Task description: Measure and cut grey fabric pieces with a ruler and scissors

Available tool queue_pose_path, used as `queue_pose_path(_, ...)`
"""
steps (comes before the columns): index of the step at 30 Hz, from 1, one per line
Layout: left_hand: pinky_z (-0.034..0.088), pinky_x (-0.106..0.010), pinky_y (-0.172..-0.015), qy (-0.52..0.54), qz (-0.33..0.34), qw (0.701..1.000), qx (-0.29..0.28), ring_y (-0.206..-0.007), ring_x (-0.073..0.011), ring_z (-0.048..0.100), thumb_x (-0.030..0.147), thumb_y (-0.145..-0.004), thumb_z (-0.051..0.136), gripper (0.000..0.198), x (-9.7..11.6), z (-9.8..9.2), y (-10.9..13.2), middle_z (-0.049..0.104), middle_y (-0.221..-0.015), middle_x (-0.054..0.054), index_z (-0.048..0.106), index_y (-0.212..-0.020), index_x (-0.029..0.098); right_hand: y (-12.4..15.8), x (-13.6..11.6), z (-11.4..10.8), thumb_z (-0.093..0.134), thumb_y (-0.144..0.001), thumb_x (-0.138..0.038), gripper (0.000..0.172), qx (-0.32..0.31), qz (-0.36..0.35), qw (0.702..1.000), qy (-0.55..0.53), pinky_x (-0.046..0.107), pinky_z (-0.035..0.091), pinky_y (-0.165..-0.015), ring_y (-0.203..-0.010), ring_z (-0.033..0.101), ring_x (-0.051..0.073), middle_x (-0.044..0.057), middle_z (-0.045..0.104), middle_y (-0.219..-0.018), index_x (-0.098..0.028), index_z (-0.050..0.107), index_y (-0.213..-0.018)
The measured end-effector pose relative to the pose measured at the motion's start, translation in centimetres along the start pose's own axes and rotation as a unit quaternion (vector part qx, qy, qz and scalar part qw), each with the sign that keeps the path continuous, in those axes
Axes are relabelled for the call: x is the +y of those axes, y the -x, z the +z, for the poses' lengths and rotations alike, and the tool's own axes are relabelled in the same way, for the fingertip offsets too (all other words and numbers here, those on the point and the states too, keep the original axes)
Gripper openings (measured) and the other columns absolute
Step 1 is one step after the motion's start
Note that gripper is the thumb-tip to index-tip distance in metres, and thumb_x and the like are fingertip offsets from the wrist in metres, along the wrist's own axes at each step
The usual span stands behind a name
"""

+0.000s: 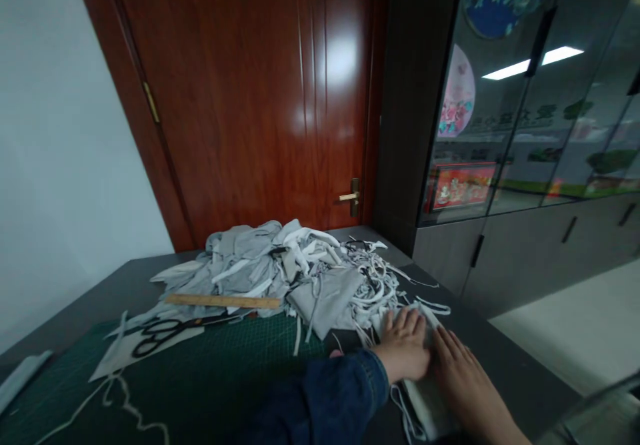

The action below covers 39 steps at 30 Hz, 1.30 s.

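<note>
A folded pale cloth (424, 408) lies lengthwise near the right edge of the table, with loose fabric loops along its left side. My left hand (404, 346), in a blue denim sleeve, rests palm down on its far part with fingers stretched out. Along the cloth's right side lies my right hand (463, 378), fingers straight and close together. Neither hand is wrapped around anything. Just beyond them sits a tangle of grey-white fabric strips (375, 288).
A heap of grey cloth (245, 258) fills the table's back, with a wooden ruler (223, 301) across its front. Black-handled scissors (163, 333) lie on the green cutting mat (225, 378). A brown door (240, 98) and glass-fronted cabinet (530, 118) stand behind.
</note>
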<state>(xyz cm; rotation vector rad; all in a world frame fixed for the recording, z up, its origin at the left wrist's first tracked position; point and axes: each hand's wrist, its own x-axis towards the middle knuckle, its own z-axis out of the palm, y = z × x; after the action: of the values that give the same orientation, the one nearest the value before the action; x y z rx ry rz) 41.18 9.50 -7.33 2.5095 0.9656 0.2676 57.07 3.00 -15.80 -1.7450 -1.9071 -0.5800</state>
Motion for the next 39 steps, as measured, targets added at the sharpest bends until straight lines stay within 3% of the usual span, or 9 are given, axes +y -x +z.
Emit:
queue_pose_path(3, 0.003, -0.065, -0.132, 0.015, -0.013, 1.000, -0.016, -0.165, -0.0350, 0.008, 0.051, -0.102, 0.041, 0.080, 0.3, -0.6, -0.3, 0.018, -0.177, -0.017, 0.027, -0.169, 0.009, 1.6, 0.7, 2.3, 0.034, -0.098, -0.032, 0.060, 0.016, 0.008, 1.000, 0.002, 0.057, 0.046, -0.115, -0.141, 0.056, 0.043, 0.026, 0.062, -0.148, -0.006, 0.062, -0.144)
queue_pose_path(7, 0.030, -0.051, -0.129, 0.020, -0.002, 1.000, 0.013, -0.156, -0.0304, 0.039, 0.045, -0.101, 0.052, 0.068, 0.4, -4.7, 0.7, 0.046, -0.167, -0.016, 0.043, -0.162, 0.017, 2.0, 0.8, 1.9, 0.031, -0.099, -0.032, 0.061, 0.007, 0.030, 0.999, 0.033, 0.062, 0.044, -0.114, -0.143, 0.054, 0.044, 0.021, 0.061, -0.151, -0.010, 0.065, -0.144)
queue_pose_path(10, 0.039, -0.036, -0.123, -0.004, 0.005, 0.999, 0.051, -0.144, -0.0239, 0.053, 0.037, -0.100, 0.063, 0.048, -1.2, -9.6, 3.9, 0.061, -0.154, -0.009, 0.062, -0.145, 0.023, 0.0, -0.7, -0.7, 0.033, -0.097, -0.028, 0.059, -0.009, 0.088, 0.994, 0.061, 0.068, 0.040, -0.113, -0.145, 0.050, 0.047, 0.017, 0.058, -0.156, -0.017, 0.066, -0.145)
queue_pose_path(14, 0.044, -0.052, -0.117, -0.062, -0.104, 0.982, 0.146, -0.131, -0.0271, 0.060, 0.031, -0.105, 0.063, 0.023, -6.5, -16.5, 9.8, 0.068, -0.138, -0.010, 0.071, -0.125, 0.021, -5.3, -5.1, -5.9, 0.046, -0.094, -0.025, 0.061, -0.058, 0.097, 0.993, 0.040, 0.066, 0.030, -0.122, -0.150, 0.044, 0.045, 0.020, 0.052, -0.160, -0.013, 0.059, -0.152)
queue_pose_path(17, 0.046, -0.058, -0.113, -0.095, -0.212, 0.953, 0.193, -0.130, -0.0310, 0.061, 0.034, -0.102, 0.069, 0.029, -11.1, -19.6, 13.3, 0.065, -0.138, -0.011, 0.068, -0.126, 0.018, -9.6, -10.1, -9.3, 0.050, -0.097, -0.028, 0.053, -0.143, 0.039, 0.987, -0.059, 0.058, 0.028, -0.126, -0.151, 0.045, 0.039, 0.017, 0.059, -0.155, -0.016, 0.064, -0.147)
queue_pose_path(21, 0.057, -0.049, -0.099, -0.075, -0.264, 0.950, 0.146, -0.111, -0.0257, 0.069, 0.034, -0.101, 0.071, 0.023, -14.7, -19.1, 15.9, 0.071, -0.122, -0.008, 0.070, -0.117, 0.017, -13.3, -17.4, -10.3, 0.058, -0.095, -0.023, 0.053, -0.221, -0.038, 0.957, -0.184, 0.046, 0.028, -0.128, -0.144, 0.054, 0.031, 0.015, 0.062, -0.151, -0.017, 0.062, -0.147)
queue_pose_path(27, 0.060, -0.045, -0.094, -0.038, -0.234, 0.958, 0.159, -0.102, -0.0225, 0.072, 0.033, -0.102, 0.070, 0.027, -15.5, -16.9, 18.3, 0.074, -0.116, -0.006, 0.069, -0.125, 0.018, -14.1, -24.5, -6.4, 0.074, -0.085, -0.021, 0.076, -0.252, -0.056, 0.949, -0.182, 0.056, 0.029, -0.125, -0.154, 0.039, 0.042, 0.019, 0.043, -0.167, -0.016, 0.050, -0.158)
queue_pose_path(33, 0.045, -0.057, -0.113, -0.111, -0.296, 0.890, 0.328, -0.132, -0.0313, 0.059, 0.033, -0.103, 0.067, 0.030, -19.9, -23.4, 21.1, 0.065, -0.138, -0.011, 0.067, -0.128, 0.017, -12.7, -25.6, -3.5, 0.063, -0.093, -0.020, 0.072, -0.256, -0.047, 0.956, -0.136, 0.062, 0.018, -0.129, -0.160, 0.023, 0.044, 0.014, 0.031, -0.173, -0.017, 0.045, -0.163)
queue_pose_path(39, 0.039, -0.061, -0.118, -0.099, -0.281, 0.874, 0.384, -0.141, -0.0340, 0.051, 0.034, -0.098, 0.073, 0.030, -23.7, -26.8, 20.7, 0.059, -0.149, -0.011, 0.070, -0.124, 0.018, -12.3, -25.3, -3.0, 0.058, -0.093, -0.020, 0.071, -0.247, -0.043, 0.957, -0.147, 0.058, 0.020, -0.130, -0.161, 0.024, 0.040, 0.009, 0.031, -0.173, -0.020, 0.047, -0.162)
